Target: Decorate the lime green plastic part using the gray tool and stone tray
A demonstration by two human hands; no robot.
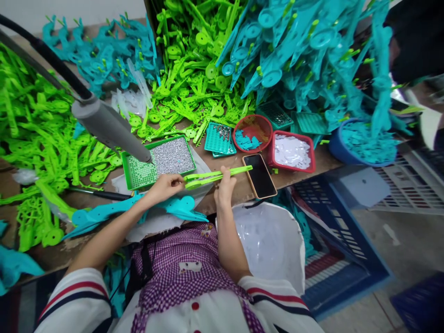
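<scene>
A long, narrow bright-green plastic part [208, 178] is held level above the bench edge; a lengthwise gap shows between two thin strips. My right hand [225, 185] is closed around it right of its middle, with the thumb on top. At its wider left end, the fingers of my left hand [168, 186] are pinched together against the part; whatever lies between the fingertips is too small to make out. Just behind my left hand is a green tray [175, 155] of small silvery metal pieces. A turquoise plastic part [180, 206] lies below, partly hidden by my left forearm.
A grey hanging power screwdriver [107, 127] points down over the tray. Green parts [187, 92] and turquoise parts [294, 51] are heaped behind. At right are a phone [260, 175], a red basket [253, 132], a red tub [291, 152] and a blue tub [362, 143]. A white-lined container [267, 240] stands below.
</scene>
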